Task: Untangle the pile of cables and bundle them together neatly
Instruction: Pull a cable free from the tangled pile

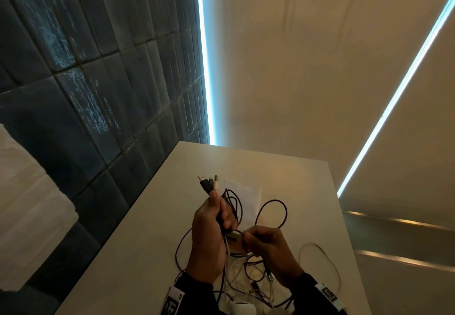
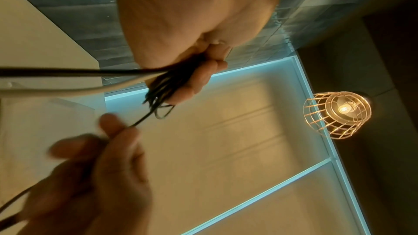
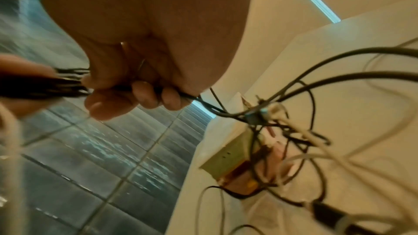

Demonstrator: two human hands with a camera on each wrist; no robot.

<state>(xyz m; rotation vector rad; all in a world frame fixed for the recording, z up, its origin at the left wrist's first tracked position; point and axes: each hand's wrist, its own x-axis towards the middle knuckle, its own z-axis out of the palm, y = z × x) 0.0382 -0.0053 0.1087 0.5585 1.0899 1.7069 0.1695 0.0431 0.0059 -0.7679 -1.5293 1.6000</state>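
Observation:
In the head view my left hand [image 1: 220, 213] is raised over the white table [image 1: 152, 228] and grips a bunch of dark and white cables, whose plugs [image 1: 209, 182] stick up above the fist. The left wrist view shows those fingers [image 2: 199, 78] curled round the dark cable bundle [image 2: 158, 94]. Just to the right, my right hand [image 1: 248, 238] pinches one thin black cable [image 2: 140, 122] that runs out of the bundle. The other cables lie in a loose tangle [image 1: 246, 277] on the table under both hands, and black loops [image 1: 270, 213] rise behind them.
A clear plastic sheet [image 1: 243, 196] lies behind the hands. A white cable loop [image 1: 320, 260] sprawls toward the table's right edge. A small box [image 3: 228, 163] sits among the tangle. A dark tiled wall [image 1: 86, 117] runs along the left.

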